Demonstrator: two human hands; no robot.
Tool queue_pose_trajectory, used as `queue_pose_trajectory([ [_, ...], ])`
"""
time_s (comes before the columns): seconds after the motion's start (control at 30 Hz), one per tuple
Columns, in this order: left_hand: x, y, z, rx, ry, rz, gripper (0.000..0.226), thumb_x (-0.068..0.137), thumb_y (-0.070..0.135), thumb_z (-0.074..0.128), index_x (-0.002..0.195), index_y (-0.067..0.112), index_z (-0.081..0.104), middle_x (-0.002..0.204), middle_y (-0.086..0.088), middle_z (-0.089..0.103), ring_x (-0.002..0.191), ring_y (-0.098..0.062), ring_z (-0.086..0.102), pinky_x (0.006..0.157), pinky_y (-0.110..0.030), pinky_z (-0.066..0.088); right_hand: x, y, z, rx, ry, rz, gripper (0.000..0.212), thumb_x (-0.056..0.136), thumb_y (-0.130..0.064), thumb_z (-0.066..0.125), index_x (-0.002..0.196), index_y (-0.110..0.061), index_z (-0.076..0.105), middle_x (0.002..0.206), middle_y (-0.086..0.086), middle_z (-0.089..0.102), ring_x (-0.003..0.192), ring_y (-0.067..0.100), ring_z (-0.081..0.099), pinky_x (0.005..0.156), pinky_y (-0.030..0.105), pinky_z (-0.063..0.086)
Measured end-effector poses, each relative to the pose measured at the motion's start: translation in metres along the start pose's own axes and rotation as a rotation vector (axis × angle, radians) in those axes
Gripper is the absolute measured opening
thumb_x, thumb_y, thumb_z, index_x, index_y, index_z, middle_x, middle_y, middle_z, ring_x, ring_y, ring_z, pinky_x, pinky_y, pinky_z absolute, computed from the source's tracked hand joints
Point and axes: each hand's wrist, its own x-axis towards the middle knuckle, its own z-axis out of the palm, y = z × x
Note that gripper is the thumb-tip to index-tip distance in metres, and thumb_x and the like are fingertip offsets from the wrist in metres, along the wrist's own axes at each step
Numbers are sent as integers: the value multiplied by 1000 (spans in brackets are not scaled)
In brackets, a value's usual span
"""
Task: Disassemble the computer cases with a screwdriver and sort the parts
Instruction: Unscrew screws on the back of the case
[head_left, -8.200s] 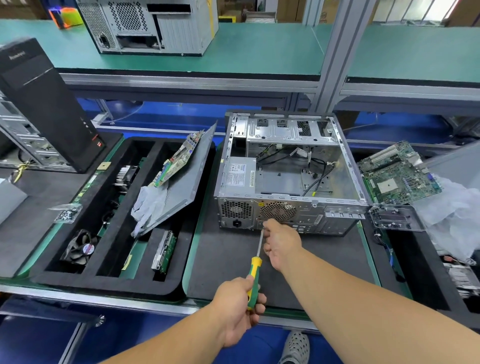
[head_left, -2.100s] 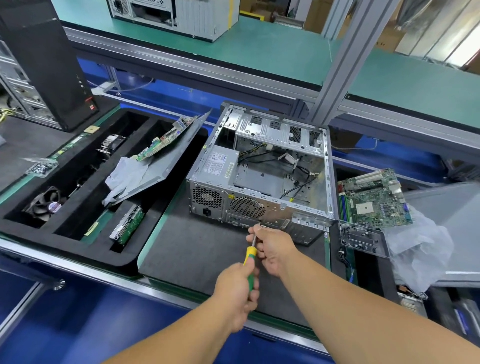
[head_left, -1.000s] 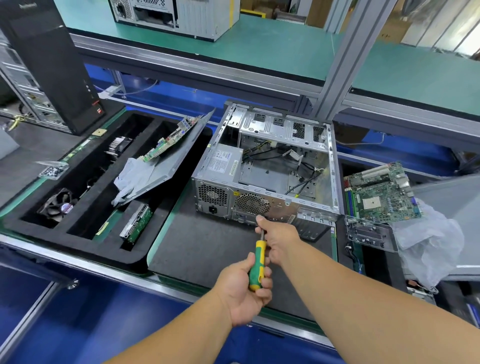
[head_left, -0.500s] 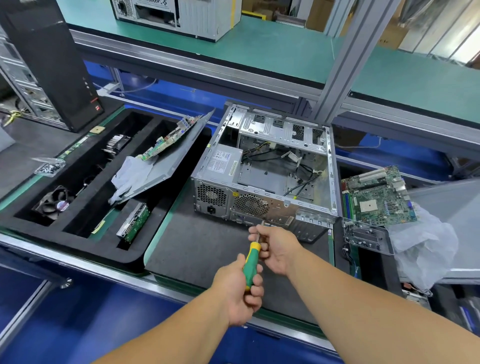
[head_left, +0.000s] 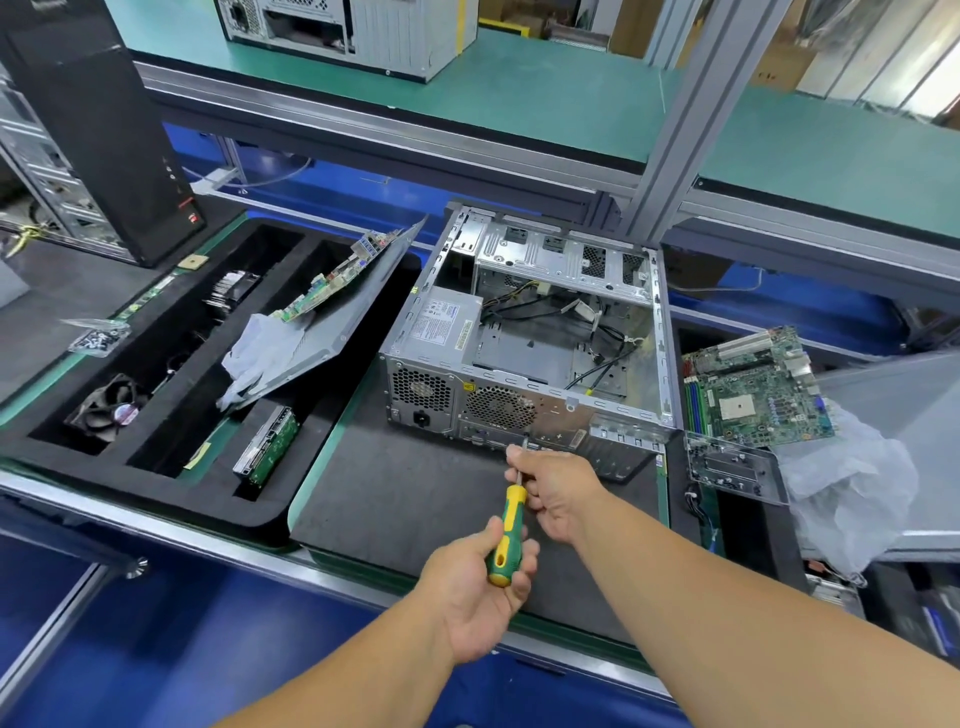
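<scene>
An open silver computer case (head_left: 535, 343) lies on its side on a dark mat (head_left: 395, 499), rear panel toward me, with a power supply (head_left: 441, 327) and loose cables inside. My left hand (head_left: 478, 582) grips the green and yellow handle of a screwdriver (head_left: 506, 535). Its tip touches the lower rear panel of the case. My right hand (head_left: 556, 488) pinches the metal shaft just behind the tip.
A black foam tray (head_left: 156, 467) at the left holds a fan (head_left: 106, 410), a hard drive (head_left: 267, 447), a side panel and a circuit board. A motherboard (head_left: 753, 384) and a plastic bag lie at the right. A black tower (head_left: 98, 124) stands far left.
Over these frames both hands stay at the rear panel with the screwdriver. My left hand has shifted its grip on the handle, and the view has swung slightly.
</scene>
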Motion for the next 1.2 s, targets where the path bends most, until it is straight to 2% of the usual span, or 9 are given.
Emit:
queue_pose_trajectory([
  [0.23, 8, -5, -7, 1026, 329, 465, 30, 92, 36, 75, 101, 16, 54, 88, -10, 70, 59, -17, 63, 49, -31, 50, 0, 2, 7, 54, 42, -23, 16, 91, -7, 76, 95, -2, 61, 71, 16, 60, 32, 4, 47, 31, 16, 31],
  [0.3, 7, -7, -7, 834, 288, 463, 29, 95, 30, 74, 103, 7, 58, 77, -10, 71, 55, -18, 64, 49, -33, 54, 2, 4, 7, 60, 50, -27, 18, 90, -10, 78, 93, -5, 61, 68, 14, 61, 32, 5, 46, 31, 16, 32],
  [0.4, -2, -9, 0, 116, 24, 56, 40, 103, 35, 62, 110, -4, 68, 76, -15, 69, 54, -19, 62, 43, -27, 51, 6, 3, 4, 54, 71, -29, 21, 87, -19, 82, 93, -9, 65, 61, 6, 64, 39, 8, 49, 38, 18, 35],
  [0.47, -5, -7, -1, -39, -98, -95, 50, 105, 45, 52, 105, 0, 74, 76, -13, 65, 53, -17, 58, 40, -24, 47, 8, 2, 4, 58, 73, -22, 21, 86, -22, 83, 93, -10, 68, 58, 2, 65, 42, 10, 50, 42, 20, 38],
  [0.63, -4, -1, 2, 360, 141, 72, 55, 98, 62, 58, 111, 9, 65, 75, -10, 62, 52, -17, 52, 43, -26, 37, 13, 2, 11, 100, 112, -32, 24, 84, -11, 84, 98, -8, 64, 68, 5, 66, 48, 12, 60, 42, 22, 42],
  [0.73, 1, -10, -3, 605, 255, 234, 41, 92, 36, 78, 115, 10, 57, 81, -8, 65, 55, -14, 55, 49, -28, 46, 14, 5, 12, 82, 138, -42, 25, 83, -14, 85, 94, -10, 62, 70, 4, 67, 52, 12, 61, 43, 22, 41],
  [0.8, 1, -12, -4, 563, 274, 212, 33, 98, 35, 70, 113, 7, 61, 76, -8, 67, 55, -14, 57, 51, -28, 48, 13, 5, 11, 43, 147, -27, 21, 87, -21, 82, 93, -8, 67, 66, 4, 67, 45, 11, 56, 39, 21, 37],
  [1.0, -5, -5, -7, 205, 126, -53, 73, 104, 66, 33, 101, 3, 71, 70, -11, 63, 49, -17, 52, 44, -26, 39, 10, 4, 1, 47, -10, 36, 26, 105, -22, 53, 96, -3, 69, 64, 5, 67, 39, 6, 32, 35, 19, 24],
  [1.2, -1, -9, -9, 396, 156, 67, 44, 96, 48, 70, 119, 12, 63, 74, -8, 66, 55, -17, 57, 49, -29, 46, 12, 4, 7, 42, 93, 27, 15, 94, -15, 73, 91, -9, 60, 68, 12, 61, 30, 5, 34, 30, 19, 24],
])
